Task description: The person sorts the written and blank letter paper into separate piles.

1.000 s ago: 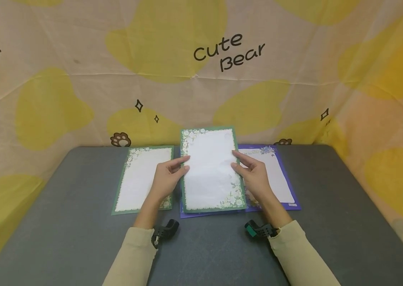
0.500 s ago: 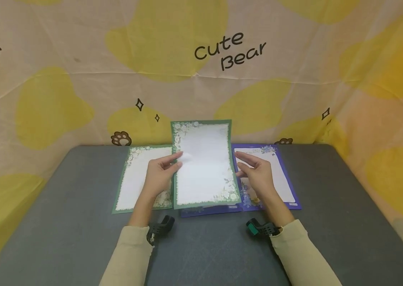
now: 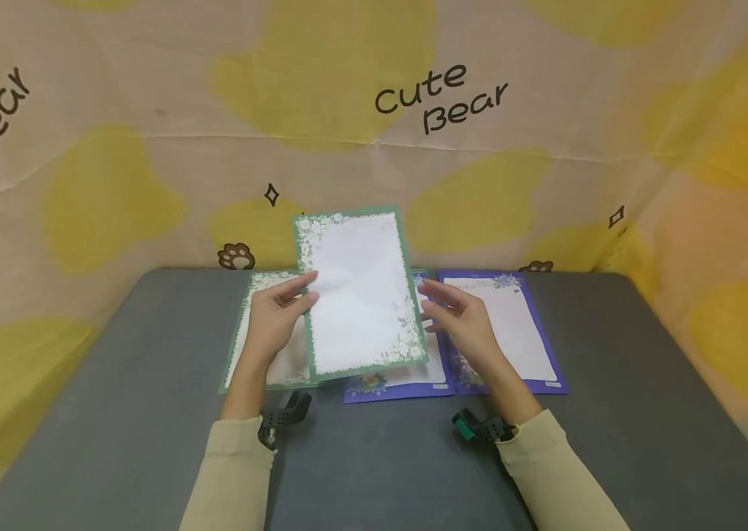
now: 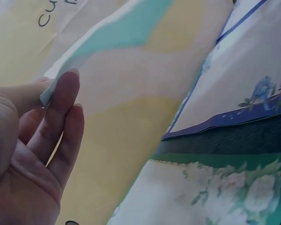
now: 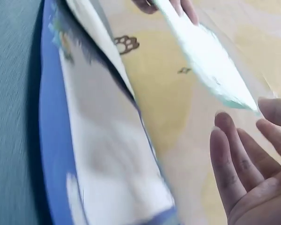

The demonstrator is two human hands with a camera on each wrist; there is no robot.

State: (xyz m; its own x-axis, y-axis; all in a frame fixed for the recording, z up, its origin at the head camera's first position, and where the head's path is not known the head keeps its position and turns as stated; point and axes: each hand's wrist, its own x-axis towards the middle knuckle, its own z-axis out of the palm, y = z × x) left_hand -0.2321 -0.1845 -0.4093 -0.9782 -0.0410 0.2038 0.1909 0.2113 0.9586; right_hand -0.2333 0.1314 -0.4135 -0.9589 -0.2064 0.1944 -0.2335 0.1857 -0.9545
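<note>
Left sleeve (image 3: 231,472): pale green, ending at a black wrist device (image 3: 286,417).
Right sleeve (image 3: 560,468): the same colour, its black device (image 3: 485,427) marked with a green patch.
Surface (image 3: 367,464): dark grey, under the flat sheets.
Left hand (image 3: 273,317): pinches the left edge of the held sheet between thumb and fingers.
Right hand (image 3: 467,321): bent fingers parted from the thumb, gripping nothing, just beside the held sheet's right edge; contact cannot be told.
Held sheet (image 3: 361,295): white, green floral border, raised above the surface between the hands, slightly tilted.
Flat green sheet (image 3: 291,358): behind the left hand, partly hidden.
Left purple sheet (image 3: 407,378): flat, mostly hidden behind the held sheet.
Right purple sheet (image 3: 520,332): flat, just beside the left one, behind the right hand.
Cloth (image 3: 334,169): yellow patches, "Cute Bear" lettering, beyond the surface.
</note>
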